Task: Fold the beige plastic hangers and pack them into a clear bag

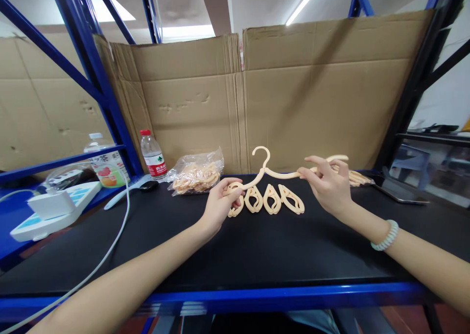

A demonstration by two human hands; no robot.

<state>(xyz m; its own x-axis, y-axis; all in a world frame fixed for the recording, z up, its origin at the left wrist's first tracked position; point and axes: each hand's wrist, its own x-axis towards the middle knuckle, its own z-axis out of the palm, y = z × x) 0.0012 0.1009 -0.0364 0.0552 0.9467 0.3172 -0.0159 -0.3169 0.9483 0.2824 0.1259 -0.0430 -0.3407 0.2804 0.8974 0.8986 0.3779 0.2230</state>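
Note:
A cream plastic folding clothes hanger (pixel 261 171) is held above the black tabletop, its hook pointing up and its two arms spread out sideways. My left hand (pixel 222 202) is closed on the end of its left arm. Toward the other end, my right hand (pixel 328 184) pinches the right arm between thumb and fingers, and the tip sticks out past the fingers. Beneath the hanger, several folded hangers (pixel 272 200) of the same colour lie in a row on the table. The leftmost of these is partly hidden behind my left hand.
A clear bag of folded hangers (pixel 198 176) lies behind my left hand; more hangers (pixel 358 178) lie behind my right. A water bottle (pixel 153 157), a power strip (pixel 58 211) and a white cable (pixel 119 231) are at left. A dark flat device (pixel 400 192) sits right. Cardboard (pixel 330 94) walls the back.

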